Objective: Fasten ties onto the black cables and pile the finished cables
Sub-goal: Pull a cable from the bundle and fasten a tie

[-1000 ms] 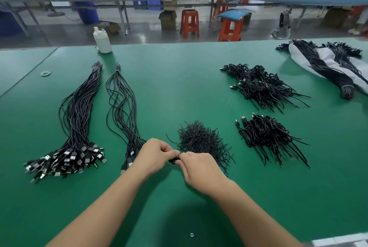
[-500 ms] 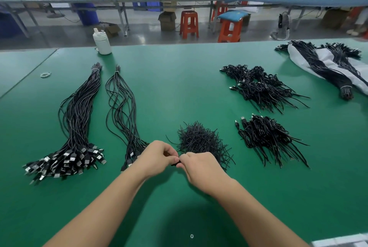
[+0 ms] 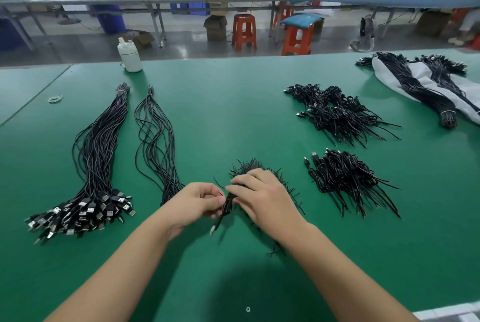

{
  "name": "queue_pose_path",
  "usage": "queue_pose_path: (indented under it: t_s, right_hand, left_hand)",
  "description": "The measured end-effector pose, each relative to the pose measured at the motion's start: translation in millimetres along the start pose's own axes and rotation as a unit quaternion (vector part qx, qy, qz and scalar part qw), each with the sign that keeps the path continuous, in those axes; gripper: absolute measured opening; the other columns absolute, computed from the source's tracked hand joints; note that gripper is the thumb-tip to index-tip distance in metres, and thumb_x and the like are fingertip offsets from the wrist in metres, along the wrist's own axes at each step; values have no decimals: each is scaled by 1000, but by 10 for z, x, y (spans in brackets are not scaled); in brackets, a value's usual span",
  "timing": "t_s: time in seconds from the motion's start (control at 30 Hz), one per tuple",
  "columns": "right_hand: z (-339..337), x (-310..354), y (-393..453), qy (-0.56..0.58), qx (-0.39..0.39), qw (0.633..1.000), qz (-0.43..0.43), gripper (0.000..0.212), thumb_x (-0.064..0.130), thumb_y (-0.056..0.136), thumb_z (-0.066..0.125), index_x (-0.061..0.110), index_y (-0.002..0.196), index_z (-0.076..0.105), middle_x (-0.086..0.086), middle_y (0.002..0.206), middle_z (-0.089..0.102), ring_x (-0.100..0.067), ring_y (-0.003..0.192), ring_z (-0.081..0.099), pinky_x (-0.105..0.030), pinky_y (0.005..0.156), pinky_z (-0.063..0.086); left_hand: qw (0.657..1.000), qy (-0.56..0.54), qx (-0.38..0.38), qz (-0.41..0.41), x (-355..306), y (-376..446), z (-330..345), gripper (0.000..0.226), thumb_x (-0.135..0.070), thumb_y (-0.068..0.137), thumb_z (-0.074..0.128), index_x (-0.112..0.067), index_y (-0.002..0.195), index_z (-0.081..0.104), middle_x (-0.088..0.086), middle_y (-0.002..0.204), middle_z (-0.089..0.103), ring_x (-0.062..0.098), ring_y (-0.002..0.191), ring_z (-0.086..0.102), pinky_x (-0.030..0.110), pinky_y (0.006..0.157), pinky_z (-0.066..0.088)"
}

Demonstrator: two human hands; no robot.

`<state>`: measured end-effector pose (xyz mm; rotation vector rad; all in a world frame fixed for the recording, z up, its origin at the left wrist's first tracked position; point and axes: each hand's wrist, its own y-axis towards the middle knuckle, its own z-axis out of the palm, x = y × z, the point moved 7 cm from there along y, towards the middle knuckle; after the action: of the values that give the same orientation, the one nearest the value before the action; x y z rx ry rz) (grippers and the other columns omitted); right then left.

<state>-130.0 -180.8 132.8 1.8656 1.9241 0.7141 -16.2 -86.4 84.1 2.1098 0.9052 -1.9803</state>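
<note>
On the green felt-topped table (image 3: 233, 113), the left hand (image 3: 193, 204) curls its fingers around a folded black cable with a small white plug (image 3: 222, 211), held low over the table between both hands. The right hand (image 3: 262, 198) reaches with loosely bent fingers onto the heap of short black wire ties (image 3: 253, 167); whether it pinches 1 cannot be told. 2 piles of finished tied black cables (image 3: 345, 178) lie to the right.
</note>
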Motion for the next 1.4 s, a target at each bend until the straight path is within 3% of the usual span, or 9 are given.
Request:
queue_pose_path:
  t_s: [0.17, 0.33, 0.57, 0.7, 0.83, 0.93, 1.07, 1.2, 1.4]
  right_hand:
    - [23, -24, -31, 140, -10, 986, 90, 26, 19, 87, 72, 11, 111, 75, -1, 113, 73, -22, 100, 68, -34, 91, 55]
    - [69, -58, -18, 190, 20, 967, 167, 18, 18, 93, 65, 17, 107, 76, 4, 102, 75, -19, 94, 67, -34, 87, 53]
    - [312, -174, -105, 397, 52, 818, 414, 21, 32, 95, 64, 34, 109, 48, -6, 70, 71, -12, 58, 58, -23, 71, 48]
    - [365, -110, -65, 537, 58, 728, 422, 8, 13, 102, 52, 18, 104, 58, -5, 68, 72, -19, 55, 59, -30, 55, 50]
    - [345, -66, -52, 625, 58, 670, 397, 24, -2, 101, 46, 7, 114, 64, -6, 81, 72, -13, 72, 67, -23, 73, 56]
    - [345, -68, -52, 621, 60, 676, 391, 20, -3, 95, 59, 8, 111, 67, -6, 81, 72, -14, 73, 66, -26, 73, 56]
    - [301, -209, -93, 500, 37, 754, 425, 7, 21, 89, 73, 21, 96, 74, 6, 73, 65, -7, 53, 51, -22, 56, 45]
    - [333, -210, -108, 525, 44, 732, 432, 13, 26, 94, 68, 18, 101, 75, 12, 59, 63, -14, 48, 47, -21, 54, 44]
    - [328, -195, -100, 584, 25, 680, 443, 9, 18, 97, 61, 12, 103, 60, -13, 73, 71, -21, 56, 58, -30, 50, 44]
  left_hand:
    - [982, -186, 37, -25, -27, -31, 65, 4, -2, 86, 64, 1, 84, 63, 10, 72, 65, 19, 61, 63, 20, 55, 50]
    - [994, -100, 14, 28, -81, 2, 5, 8, -8, 84, 69, -3, 87, 64, 8, 78, 68, 14, 67, 63, 20, 60, 47]
    - [967, 176, -111, 146, -299, -42, -89, 15, -9, 93, 66, -18, 82, 62, -11, 69, 63, -1, 56, 48, 14, 58, 38]
    - [947, 231, -137, 179, -339, -89, -94, 20, -16, 92, 67, -28, 79, 59, -22, 73, 62, -3, 53, 48, 11, 53, 36]
    - [947, 227, -160, 165, -329, -82, -162, 18, -16, 92, 67, -26, 80, 60, -11, 75, 67, 1, 58, 50, 20, 60, 40]
    - [958, 195, -149, 149, -313, -80, -163, 14, -16, 92, 68, -22, 81, 62, 1, 77, 70, 8, 61, 52, 29, 63, 43]
    - [949, 233, -140, 163, -373, -135, -80, 19, -19, 93, 66, -28, 79, 57, -16, 71, 63, 1, 53, 47, 17, 54, 38]
    - [902, 313, -159, 251, -573, -267, 27, 25, -14, 92, 64, -30, 79, 51, -13, 74, 57, 3, 64, 48, 14, 60, 36]
    - [823, 417, -163, 350, -727, -396, 209, 14, -8, 89, 63, -16, 83, 53, -9, 82, 53, 15, 79, 47, 28, 73, 39]
